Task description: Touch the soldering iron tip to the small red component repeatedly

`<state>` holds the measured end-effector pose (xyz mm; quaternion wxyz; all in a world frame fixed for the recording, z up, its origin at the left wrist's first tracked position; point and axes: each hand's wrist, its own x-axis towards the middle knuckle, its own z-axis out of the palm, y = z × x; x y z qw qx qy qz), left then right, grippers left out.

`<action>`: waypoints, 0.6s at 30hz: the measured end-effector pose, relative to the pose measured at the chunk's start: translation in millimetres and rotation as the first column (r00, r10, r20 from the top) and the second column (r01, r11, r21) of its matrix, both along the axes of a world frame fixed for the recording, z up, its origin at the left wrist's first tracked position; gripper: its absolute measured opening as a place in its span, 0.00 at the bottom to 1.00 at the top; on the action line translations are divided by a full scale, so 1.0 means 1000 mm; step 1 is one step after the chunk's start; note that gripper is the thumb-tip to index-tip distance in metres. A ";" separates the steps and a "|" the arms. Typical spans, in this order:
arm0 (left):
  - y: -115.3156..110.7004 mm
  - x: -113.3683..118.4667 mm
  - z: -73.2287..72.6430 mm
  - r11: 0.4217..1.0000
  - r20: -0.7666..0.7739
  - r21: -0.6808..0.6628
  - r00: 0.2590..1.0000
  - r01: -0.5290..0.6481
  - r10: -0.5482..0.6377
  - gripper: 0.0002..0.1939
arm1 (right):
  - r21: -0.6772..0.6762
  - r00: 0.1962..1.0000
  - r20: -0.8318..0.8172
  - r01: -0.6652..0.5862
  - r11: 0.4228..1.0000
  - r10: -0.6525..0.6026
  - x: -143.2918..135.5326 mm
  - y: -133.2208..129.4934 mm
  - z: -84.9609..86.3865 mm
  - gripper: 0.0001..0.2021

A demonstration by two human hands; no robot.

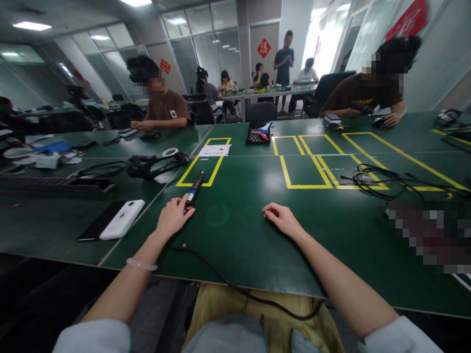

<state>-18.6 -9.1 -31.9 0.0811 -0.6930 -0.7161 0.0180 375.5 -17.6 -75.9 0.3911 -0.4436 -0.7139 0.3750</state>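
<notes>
At the far left of the green bench [239, 250], loose papers [49, 160] lie around a blue item [55, 147], with a long dark rail [55, 184] nearer; to the right of these, a white device [122, 219] rests beside a flat black panel [96, 221]; beyond, a seated person in a brown shirt [169, 104] has both forearms over the bench, and a black strapped device [142, 166] lies near a tape roll [170, 152]; the left hand [173, 215], a pale bracelet [142, 265] behind its wrist, has its fingers and thumb closed on the rear end of a dark pen-shaped tool [196, 185], whose thin tip points away from the wearer, over a yellow tape outline [184, 177]; a white card [215, 150] lies at that outline's far part; a black cable [221, 275] runs from near the left hand over the bench's near edge; farther right, a black tray [253, 140] holds blue and red items; the right hand [281, 218], well apart from the left, hangs low over or rests on the bench, loosely curled, though whether its fingertips meet I cannot tell; more yellow outlines [309, 187] lie beyond it; at the right, another person in brown [362, 91] leans over the bench, with tangled black cables [386, 182] nearer and a pixelated object [429, 238] nearest.
</notes>
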 end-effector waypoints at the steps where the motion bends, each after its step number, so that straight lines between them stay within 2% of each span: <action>1: 0.002 -0.014 0.000 1.000 -0.011 -0.008 1.000 -0.027 0.026 0.34 | -0.003 1.000 0.009 -0.003 1.000 0.003 0.000 0.000 0.001 0.08; 5: 0.008 -0.057 0.003 0.993 -0.026 -0.032 0.993 -0.117 0.116 0.35 | -0.001 0.999 0.043 -0.005 1.000 0.005 -0.001 -0.001 0.003 0.08; 8: 0.009 -0.073 0.005 0.988 -0.015 -0.040 0.989 -0.150 0.149 0.35 | 0.001 0.999 0.053 -0.006 1.000 0.006 -0.001 -0.001 0.004 0.08; 13: 0.001 -0.063 0.007 0.987 -0.047 0.134 0.995 -0.085 0.092 0.29 | -0.010 0.998 0.057 -0.006 1.000 0.007 0.000 -0.001 0.003 0.08; 18: -0.003 -0.035 0.023 0.968 -0.004 0.147 0.979 -0.202 0.205 0.23 | -0.011 0.999 0.041 -0.006 1.000 0.007 0.000 -0.001 0.003 0.08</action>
